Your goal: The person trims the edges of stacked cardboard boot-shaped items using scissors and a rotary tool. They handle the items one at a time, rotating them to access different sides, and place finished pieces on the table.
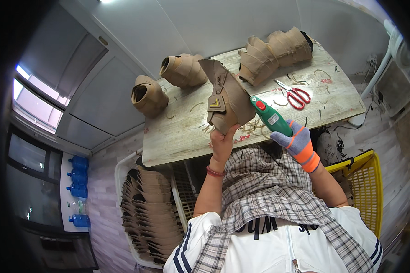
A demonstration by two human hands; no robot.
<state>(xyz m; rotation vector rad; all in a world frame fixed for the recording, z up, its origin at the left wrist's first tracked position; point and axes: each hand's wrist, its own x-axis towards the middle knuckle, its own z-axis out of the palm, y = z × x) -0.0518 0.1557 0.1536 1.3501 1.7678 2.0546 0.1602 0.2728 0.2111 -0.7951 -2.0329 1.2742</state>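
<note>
We are seeing dark capitals on the tan piece, a yellow chevron on its patch, an unreadable white label on the green tool, and partly covered dark letters on the white jacket.

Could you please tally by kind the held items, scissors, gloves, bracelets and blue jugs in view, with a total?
Tan piece, in the left hand: 1
Green tool, in the right hand: 1
Scissors: 1
Glove: 1
Bracelet: 1
Blue jugs: 4
Total: 9
</note>
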